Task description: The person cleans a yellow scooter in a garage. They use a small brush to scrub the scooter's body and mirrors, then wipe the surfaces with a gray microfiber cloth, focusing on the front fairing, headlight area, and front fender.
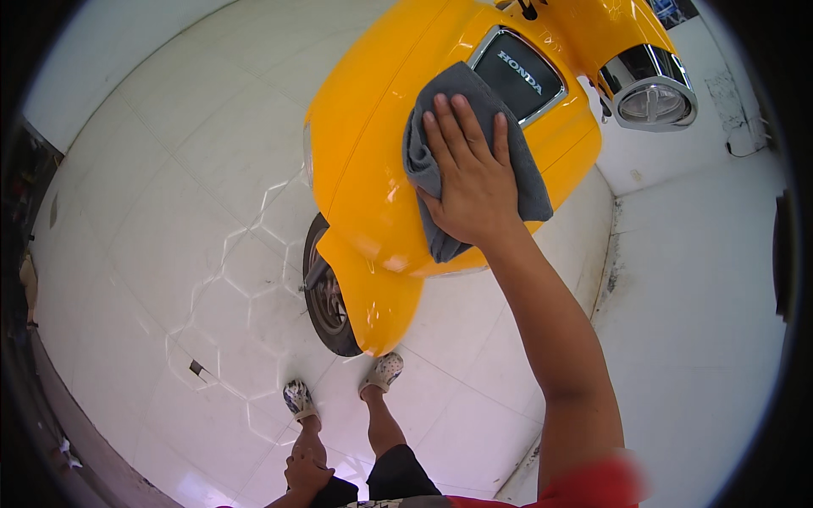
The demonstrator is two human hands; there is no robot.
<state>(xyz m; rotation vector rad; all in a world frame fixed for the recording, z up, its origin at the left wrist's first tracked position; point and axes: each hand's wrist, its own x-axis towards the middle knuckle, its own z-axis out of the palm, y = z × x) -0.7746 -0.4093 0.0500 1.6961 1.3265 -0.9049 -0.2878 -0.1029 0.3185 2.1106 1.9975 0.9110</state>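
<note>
My right hand (pixel 470 173) lies flat with fingers spread on a folded dark grey cloth (pixel 532 182). Its palm presses the cloth against the front of a yellow scooter (pixel 364 161). The cloth's upper part overlaps the edge of a dark, chrome-framed panel (pixel 523 72) on the scooter. Low in the view, my left hand (pixel 306 472) rests over my left knee, its fingers laid loosely across it and holding nothing.
Below the scooter's body are its yellow front fender (pixel 385 305) and black front wheel (pixel 326 309). A chrome-rimmed headlight (pixel 654 103) sticks out at the upper right. My patterned clogs (pixel 385 371) stand near the wheel on pale floor tiles (pixel 152 254). A white wall (pixel 694 279) rises at right.
</note>
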